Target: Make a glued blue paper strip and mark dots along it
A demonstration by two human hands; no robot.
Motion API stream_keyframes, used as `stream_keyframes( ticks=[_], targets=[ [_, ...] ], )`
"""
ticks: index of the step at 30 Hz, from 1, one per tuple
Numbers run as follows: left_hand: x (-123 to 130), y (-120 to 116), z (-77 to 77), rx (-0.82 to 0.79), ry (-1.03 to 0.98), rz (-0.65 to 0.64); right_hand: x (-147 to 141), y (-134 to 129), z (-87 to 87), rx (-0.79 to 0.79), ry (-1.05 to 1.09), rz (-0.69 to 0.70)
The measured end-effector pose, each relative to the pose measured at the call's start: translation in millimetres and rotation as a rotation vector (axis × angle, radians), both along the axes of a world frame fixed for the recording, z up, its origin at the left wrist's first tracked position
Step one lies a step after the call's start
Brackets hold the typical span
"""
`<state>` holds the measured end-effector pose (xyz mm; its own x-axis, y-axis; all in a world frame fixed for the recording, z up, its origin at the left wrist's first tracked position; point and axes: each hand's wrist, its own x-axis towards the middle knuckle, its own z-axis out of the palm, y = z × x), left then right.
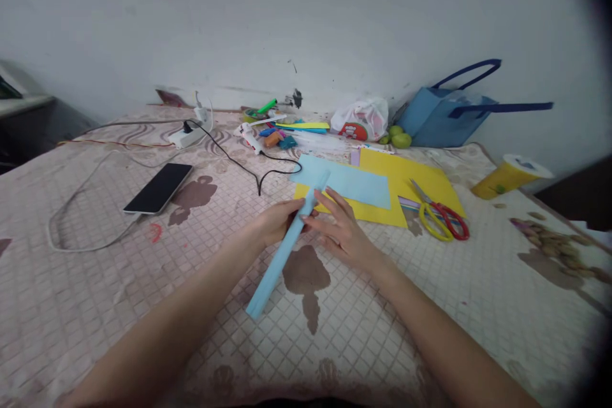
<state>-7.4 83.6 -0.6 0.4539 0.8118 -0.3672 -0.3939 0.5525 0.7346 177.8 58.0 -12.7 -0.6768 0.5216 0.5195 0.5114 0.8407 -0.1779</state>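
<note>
A long, narrow strip of folded light-blue paper [280, 262] slants across the middle of the head view, its near end low and to the left. My left hand [277, 222] is closed around the strip from the left, just above its midpoint. From the other side, the fingers of my right hand [342, 229] press on the strip's right edge, slightly parted. Just beyond the hands, a flat light-blue sheet [366, 186] lies over yellow paper [415, 172]. The strip's far end overlaps these sheets in view.
Scissors [440, 217] with red and yellow handles lie right of the papers. At left are a phone [160, 188] on a cable and a power strip [186, 136]. A glue gun [249, 139], plastic bag [361, 120], blue bag [437, 118] and yellow roll [509, 177] stand farther back.
</note>
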Motion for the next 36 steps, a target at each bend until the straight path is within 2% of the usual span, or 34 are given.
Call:
stream_keyframes(
  ticks=[6,12,16,20,24,30,36],
  targets=[
    [-1.0,0.8,-2.5,-0.001,-0.011,-0.053,-0.4,-0.5,-0.9,-0.014,-0.054,0.054],
    [-0.2,-0.6,-2.4,-0.017,-0.018,-0.09,7.6,7.9,-3.4,0.007,0.073,-0.191],
    [-0.9,-1.3,-1.6,-0.014,0.011,-0.06,7.2,6.6,-1.4,0.005,-0.019,-0.097],
    [-1.6,-2.4,1.5,-0.004,0.013,-0.067,6.7,6.0,-1.1,0.023,0.05,-0.184],
    [-1.7,-4.0,4.0,-0.01,0.03,-0.073,12.2,11.1,-2.3,0.02,-0.005,-0.132],
    [-0.5,-8.0,6.6,0.001,0.057,-0.107,23.4,20.7,-4.6,0.062,0.156,-0.334],
    [-2.0,-8.0,8.0,0.032,0.032,-0.111,21.1,18.0,-2.8,0.04,0.056,-0.216]
  ],
)
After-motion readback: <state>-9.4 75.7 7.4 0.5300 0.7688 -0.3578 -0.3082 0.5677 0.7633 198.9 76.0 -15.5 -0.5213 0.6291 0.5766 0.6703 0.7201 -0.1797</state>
